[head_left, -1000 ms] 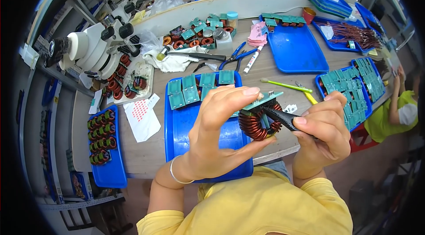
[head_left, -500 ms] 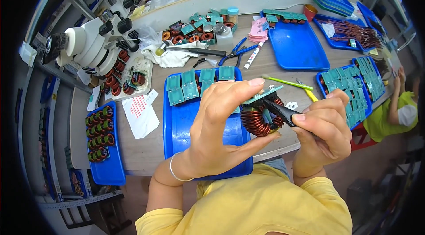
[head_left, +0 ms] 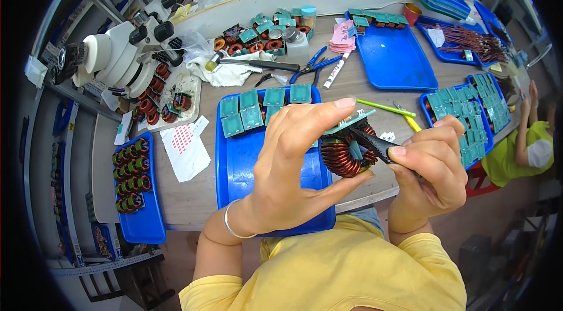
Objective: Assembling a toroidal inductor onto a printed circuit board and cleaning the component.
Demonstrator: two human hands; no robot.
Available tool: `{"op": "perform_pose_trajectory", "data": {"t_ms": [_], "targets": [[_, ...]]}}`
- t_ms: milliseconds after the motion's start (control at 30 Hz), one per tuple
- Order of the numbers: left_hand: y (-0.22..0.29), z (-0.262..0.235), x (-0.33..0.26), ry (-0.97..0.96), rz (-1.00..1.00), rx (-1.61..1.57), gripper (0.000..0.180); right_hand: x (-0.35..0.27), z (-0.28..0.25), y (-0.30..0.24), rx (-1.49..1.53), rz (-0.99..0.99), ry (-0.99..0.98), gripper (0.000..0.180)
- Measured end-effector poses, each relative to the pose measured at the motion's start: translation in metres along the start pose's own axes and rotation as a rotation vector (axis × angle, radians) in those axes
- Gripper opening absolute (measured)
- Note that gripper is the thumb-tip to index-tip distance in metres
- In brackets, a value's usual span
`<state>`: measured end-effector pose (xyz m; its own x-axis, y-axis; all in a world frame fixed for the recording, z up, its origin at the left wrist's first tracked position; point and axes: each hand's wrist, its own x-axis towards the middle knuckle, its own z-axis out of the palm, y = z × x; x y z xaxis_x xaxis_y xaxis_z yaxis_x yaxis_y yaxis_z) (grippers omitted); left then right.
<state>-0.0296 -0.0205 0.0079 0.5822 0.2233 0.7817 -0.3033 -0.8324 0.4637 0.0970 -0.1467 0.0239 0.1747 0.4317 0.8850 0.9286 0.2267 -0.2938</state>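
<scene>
Over the desk (head_left: 183, 202), the left hand (head_left: 280, 173) clasps a copper coil (head_left: 338, 158) under a green board (head_left: 359, 120) between wide-parted thumb and fingers, while the right hand (head_left: 433, 161) pinches a black tool (head_left: 378, 146), seemingly probing beneath the board — the next move seems to call for a steady hold.

Copper coil (head_left: 339, 160) with green board (head_left: 359, 117) between left fingers (head_left: 321, 117); black tool (head_left: 375, 145) in right fingers (head_left: 419, 160); blue tray (head_left: 237, 170) behind left.
</scene>
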Motion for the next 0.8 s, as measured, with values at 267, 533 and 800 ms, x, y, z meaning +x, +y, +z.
{"op": "perform_pose_trajectory", "data": {"t_ms": [267, 533, 800], "targets": [[0.0006, -0.0010, 0.0025, 0.048, -0.012, -0.036, 0.091, -0.0012, -0.0006, -0.0002, 0.007, 0.009, -0.018, 0.025], [0.0001, -0.0007, -0.0005, 0.012, -0.030, -0.059, 0.090, -0.0013, 0.0006, -0.0001, 0.002, 0.011, -0.011, 0.026], [-0.0027, 0.0015, -0.0016, 0.003, 0.006, -0.034, 0.087, -0.0002, 0.0022, -0.0008, -0.003, 0.003, -0.015, 0.026]]}}
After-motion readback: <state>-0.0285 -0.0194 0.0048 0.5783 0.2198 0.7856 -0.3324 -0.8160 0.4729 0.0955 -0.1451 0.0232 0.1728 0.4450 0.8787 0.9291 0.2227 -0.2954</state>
